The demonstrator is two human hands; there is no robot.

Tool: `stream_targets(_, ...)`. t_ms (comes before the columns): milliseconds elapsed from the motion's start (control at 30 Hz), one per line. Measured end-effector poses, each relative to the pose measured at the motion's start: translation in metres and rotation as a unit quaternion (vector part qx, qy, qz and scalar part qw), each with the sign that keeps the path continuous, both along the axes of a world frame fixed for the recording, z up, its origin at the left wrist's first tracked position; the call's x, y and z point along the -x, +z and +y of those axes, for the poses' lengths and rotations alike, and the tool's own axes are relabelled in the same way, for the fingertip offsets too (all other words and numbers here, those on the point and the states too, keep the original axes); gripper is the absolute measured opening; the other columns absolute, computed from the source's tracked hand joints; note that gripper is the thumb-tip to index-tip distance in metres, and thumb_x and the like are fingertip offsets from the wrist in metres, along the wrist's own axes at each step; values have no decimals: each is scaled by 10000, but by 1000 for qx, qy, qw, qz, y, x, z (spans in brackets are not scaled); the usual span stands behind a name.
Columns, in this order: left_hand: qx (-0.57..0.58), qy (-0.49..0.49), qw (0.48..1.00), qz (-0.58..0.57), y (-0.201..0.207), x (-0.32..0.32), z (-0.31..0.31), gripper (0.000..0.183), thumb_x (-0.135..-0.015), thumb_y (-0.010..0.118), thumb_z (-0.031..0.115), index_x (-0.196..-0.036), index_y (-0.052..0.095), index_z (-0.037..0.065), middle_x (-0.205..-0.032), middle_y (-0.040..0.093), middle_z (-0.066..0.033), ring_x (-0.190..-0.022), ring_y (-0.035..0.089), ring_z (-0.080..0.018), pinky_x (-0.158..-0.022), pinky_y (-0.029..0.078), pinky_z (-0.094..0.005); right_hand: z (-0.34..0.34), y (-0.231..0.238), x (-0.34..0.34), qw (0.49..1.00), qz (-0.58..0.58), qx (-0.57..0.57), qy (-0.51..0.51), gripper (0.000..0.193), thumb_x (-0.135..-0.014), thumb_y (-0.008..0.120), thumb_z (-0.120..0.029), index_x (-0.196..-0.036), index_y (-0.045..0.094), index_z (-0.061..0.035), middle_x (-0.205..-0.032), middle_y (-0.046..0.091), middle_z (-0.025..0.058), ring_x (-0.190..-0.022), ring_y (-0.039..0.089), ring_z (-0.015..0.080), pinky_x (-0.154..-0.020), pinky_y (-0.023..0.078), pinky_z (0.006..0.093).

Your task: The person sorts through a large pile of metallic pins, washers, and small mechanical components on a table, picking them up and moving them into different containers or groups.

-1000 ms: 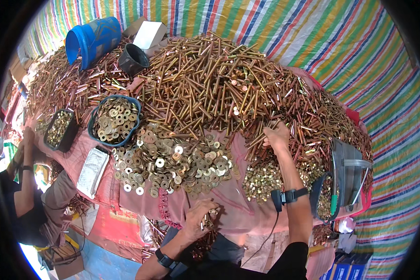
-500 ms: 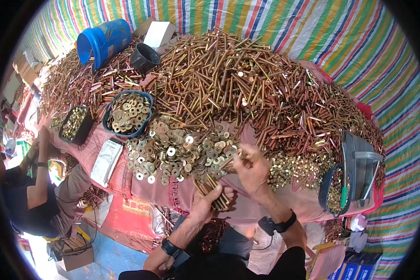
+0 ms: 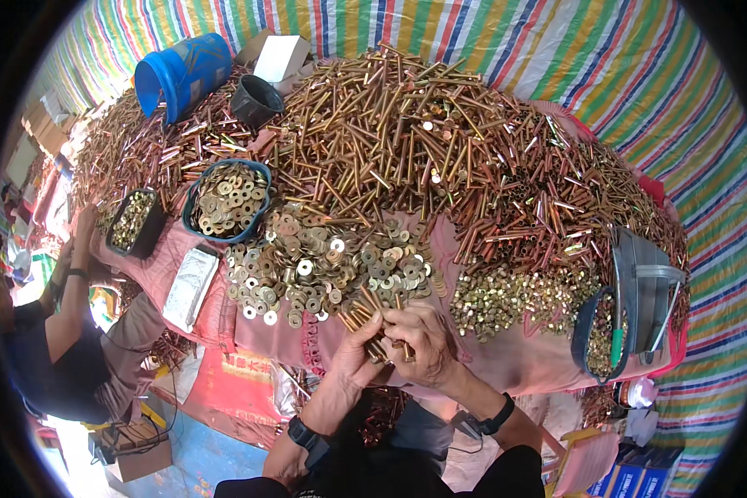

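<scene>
My left hand (image 3: 357, 357) is closed around a bundle of brass-coloured bolts (image 3: 358, 315), their ends pointing up and away from me. Right beside it, my right hand (image 3: 426, 342) grips a few more bolts (image 3: 402, 339) between thumb and fingers. The two hands nearly touch, low over the near edge of the pink cloth (image 3: 282, 342). Just beyond them spreads a heap of flat round washers (image 3: 305, 270). To the right lies a patch of small brass-coloured nuts (image 3: 515, 300). A large mound of bolts (image 3: 373, 124) rises behind.
A blue tub of washers (image 3: 266, 220) and a dark tub of nuts (image 3: 149, 228) stand left, near a silvery packet (image 3: 191, 286). A blue bucket (image 3: 162, 87) lies tipped on the mound. Right are a dark tub (image 3: 579, 353) and a grey scoop-like container (image 3: 639, 282). A co-worker (image 3: 54, 357) is at left.
My right hand has come back toward me and left from the near side of the bolt mound, bringing bolts beside the bundle in my left hand. My left hand has barely moved.
</scene>
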State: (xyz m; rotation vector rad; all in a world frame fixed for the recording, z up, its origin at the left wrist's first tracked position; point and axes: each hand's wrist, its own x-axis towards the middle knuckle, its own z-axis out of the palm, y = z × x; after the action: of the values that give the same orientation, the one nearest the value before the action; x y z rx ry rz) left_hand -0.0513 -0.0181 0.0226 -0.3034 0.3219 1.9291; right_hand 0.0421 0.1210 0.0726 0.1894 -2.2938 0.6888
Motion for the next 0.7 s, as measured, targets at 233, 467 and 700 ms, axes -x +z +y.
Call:
stream_targets(233, 28, -13, 999, 25, 2, 3, 1, 299, -952, 764, 67, -1231, 672, 9, -1105, 739, -104, -1022, 734, -239, -950, 617, -401, -7, 7, -23, 995, -75, 69, -10, 396, -945, 659, -49, -1331, 570, -36, -1308, 670, 183, -1242, 598, 370, -1023, 524, 465)
stream_targets(467, 134, 3, 980, 148, 15, -5, 3, 341, -911, 773, 63, -1233, 678, -1, -1095, 748, -89, -1003, 731, -232, -906, 605, -378, -6, -10, -21, 970, -62, 223, -71, 216, -966, 596, 81, -1150, 674, -2, -1143, 717, 184, -1037, 727, 299, -900, 586, 381)
stream_targets(700, 170, 120, 915, 346, 17, -11, 9, 335, -867, 712, -51, -1188, 648, 17, -1116, 732, -100, -991, 711, -202, -878, 604, -364, -12, -23, -2, 921, -63, 374, -90, 209, -980, 624, 120, -1162, 660, 24, -1224, 624, 111, -1071, 713, 183, -906, 598, 307)
